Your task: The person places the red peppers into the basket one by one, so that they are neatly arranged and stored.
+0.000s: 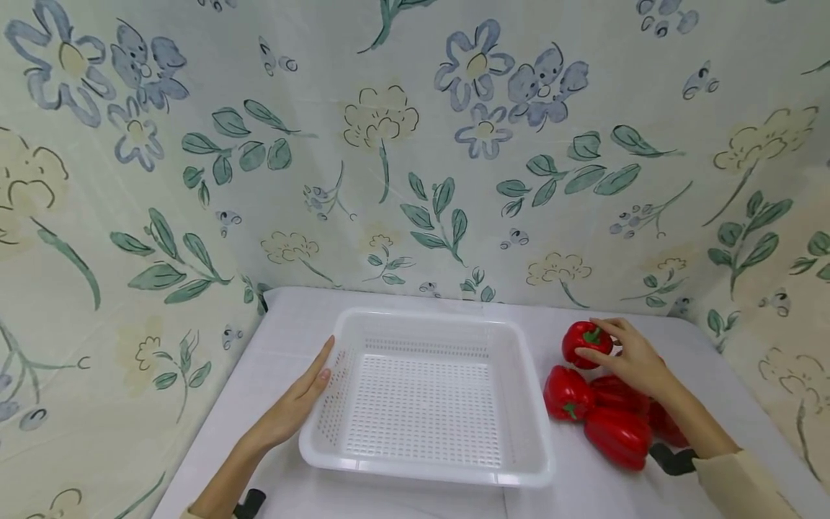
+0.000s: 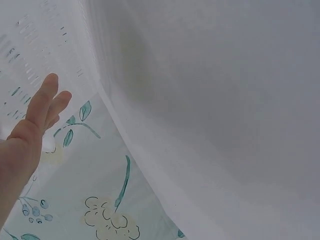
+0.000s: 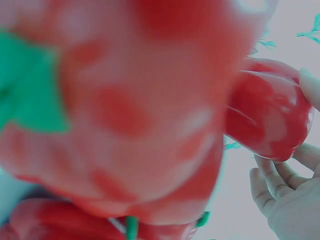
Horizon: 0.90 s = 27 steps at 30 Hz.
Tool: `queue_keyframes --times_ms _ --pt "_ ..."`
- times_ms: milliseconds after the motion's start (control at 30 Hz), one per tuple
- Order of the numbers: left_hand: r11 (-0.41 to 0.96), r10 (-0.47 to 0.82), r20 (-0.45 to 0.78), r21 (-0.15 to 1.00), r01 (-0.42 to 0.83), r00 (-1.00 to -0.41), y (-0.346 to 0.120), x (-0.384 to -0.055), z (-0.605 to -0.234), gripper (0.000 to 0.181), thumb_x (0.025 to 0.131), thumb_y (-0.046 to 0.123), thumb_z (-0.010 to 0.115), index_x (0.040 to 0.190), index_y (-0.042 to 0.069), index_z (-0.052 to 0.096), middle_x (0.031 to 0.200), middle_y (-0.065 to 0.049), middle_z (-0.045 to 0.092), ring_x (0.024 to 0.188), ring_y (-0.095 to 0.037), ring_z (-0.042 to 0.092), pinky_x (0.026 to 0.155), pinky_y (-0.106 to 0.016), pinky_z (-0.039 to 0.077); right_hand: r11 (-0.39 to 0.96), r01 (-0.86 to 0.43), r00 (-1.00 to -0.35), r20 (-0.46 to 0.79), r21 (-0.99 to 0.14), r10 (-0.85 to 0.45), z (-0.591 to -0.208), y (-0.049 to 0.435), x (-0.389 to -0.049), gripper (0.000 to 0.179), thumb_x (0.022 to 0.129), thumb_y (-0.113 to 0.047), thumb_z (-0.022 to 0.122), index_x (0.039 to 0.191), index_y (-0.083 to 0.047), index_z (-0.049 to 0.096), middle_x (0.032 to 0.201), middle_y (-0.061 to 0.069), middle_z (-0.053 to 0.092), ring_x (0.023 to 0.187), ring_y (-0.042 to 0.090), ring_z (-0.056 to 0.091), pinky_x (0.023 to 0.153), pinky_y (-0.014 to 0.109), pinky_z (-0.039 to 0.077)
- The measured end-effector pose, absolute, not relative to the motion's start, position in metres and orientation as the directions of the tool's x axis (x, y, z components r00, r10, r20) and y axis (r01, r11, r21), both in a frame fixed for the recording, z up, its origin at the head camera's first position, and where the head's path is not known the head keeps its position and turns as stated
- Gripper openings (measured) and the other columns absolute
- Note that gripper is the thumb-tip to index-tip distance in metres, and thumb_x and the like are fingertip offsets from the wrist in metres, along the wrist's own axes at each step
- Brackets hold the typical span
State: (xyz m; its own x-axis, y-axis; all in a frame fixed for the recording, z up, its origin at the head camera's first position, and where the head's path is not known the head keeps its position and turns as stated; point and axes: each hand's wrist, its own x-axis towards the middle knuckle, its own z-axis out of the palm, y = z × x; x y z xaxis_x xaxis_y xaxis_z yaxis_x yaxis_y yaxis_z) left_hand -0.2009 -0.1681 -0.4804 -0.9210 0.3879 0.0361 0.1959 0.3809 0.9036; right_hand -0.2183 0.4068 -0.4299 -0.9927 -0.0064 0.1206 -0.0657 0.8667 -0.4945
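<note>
A white plastic basket [image 1: 424, 411] with a perforated bottom and sides sits on the table. Against its left side rests my left hand [image 1: 292, 407], the fingers [image 2: 44, 97] extended along the wall in the left wrist view. On the right, my right hand [image 1: 635, 364] holds a red bell pepper [image 1: 579, 346] with a green stem between thumb and fingers. The right wrist view shows that pepper [image 3: 270, 110] in the fingertips. Several more red bell peppers [image 1: 619, 436] lie bunched under and beside the right hand; one pepper [image 3: 140, 110] looms blurred close to the right wrist camera.
A white cloth covers the table [image 1: 298, 317]. Behind and around it hangs a floral curtain [image 1: 402, 166], right up to the table's back edge. The loose peppers lie just right of the basket's right wall. Dark straps [image 1: 672, 459] show at the wrists.
</note>
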Motion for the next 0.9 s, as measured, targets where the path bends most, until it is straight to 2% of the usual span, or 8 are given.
queue_keyframes --times_ms 100,333,567,667,800,900 --pt "0.38 0.384 0.039 0.904 0.197 -0.922 -0.169 -0.202 -0.481 0.06 0.115 0.037 0.024 0.168 0.025 0.0 0.176 -0.005 -0.001 0.163 -0.035 0.001 0.128 -0.061 0.006 0.858 -0.109 -0.983 0.181 -0.502 -0.019 -0.422 0.4 -0.219 0.086 0.089 -0.039 0.081 0.153 0.005 0.042 0.145 0.031 0.044 0.122 0.051 0.046 0.081 0.056 0.064" --pt "0.375 0.385 0.042 0.906 0.198 -0.922 -0.17 -0.203 -0.48 0.06 0.115 0.037 0.024 0.168 0.025 -0.001 0.176 -0.005 -0.002 0.163 -0.036 0.001 0.128 -0.063 0.006 0.848 -0.177 -0.966 0.251 -0.499 -0.053 -0.4 0.381 -0.219 0.081 0.089 -0.034 0.082 0.152 0.001 0.047 0.14 0.025 0.049 0.121 0.046 0.047 0.07 0.038 0.064" --pt "0.376 0.394 0.025 0.908 0.186 -0.919 -0.17 -0.201 -0.481 0.06 0.115 0.036 0.023 0.168 0.024 -0.002 0.176 -0.007 -0.004 0.162 -0.038 -0.001 0.127 -0.062 0.005 0.821 -0.243 -0.957 0.269 -0.517 -0.113 -0.375 0.351 -0.22 0.078 0.088 -0.032 0.083 0.153 -0.004 0.049 0.142 0.022 0.051 0.122 0.044 0.047 0.078 0.051 0.063" --pt "0.381 0.389 0.021 0.906 0.182 -0.921 -0.17 -0.2 -0.481 0.06 0.115 0.035 0.024 0.168 0.024 -0.002 0.176 -0.006 -0.003 0.162 -0.036 0.0 0.128 -0.061 0.006 0.801 -0.27 -0.953 0.269 -0.535 -0.142 -0.366 0.336 -0.221 0.076 0.089 -0.03 0.082 0.154 -0.008 0.049 0.141 0.022 0.051 0.124 0.043 0.047 0.077 0.044 0.062" --pt "0.376 0.391 0.027 0.908 0.186 -0.92 -0.17 -0.201 -0.48 0.06 0.115 0.035 0.025 0.168 0.025 -0.001 0.176 -0.006 -0.003 0.162 -0.037 0.0 0.127 -0.061 0.006 0.778 -0.317 -0.941 0.285 -0.543 -0.184 -0.362 0.318 -0.226 0.073 0.089 -0.027 0.082 0.153 -0.012 0.05 0.14 0.019 0.052 0.123 0.039 0.048 0.076 0.027 0.059" --pt "0.371 0.398 0.032 0.908 0.193 -0.917 -0.169 -0.202 -0.479 0.06 0.115 0.035 0.025 0.168 0.025 -0.001 0.176 -0.008 -0.003 0.162 -0.04 0.0 0.127 -0.063 0.005 0.758 -0.347 -0.933 0.287 -0.552 -0.218 -0.361 0.303 -0.23 0.071 0.089 -0.026 0.082 0.152 -0.012 0.052 0.14 0.016 0.054 0.122 0.035 0.049 0.076 0.022 0.057"
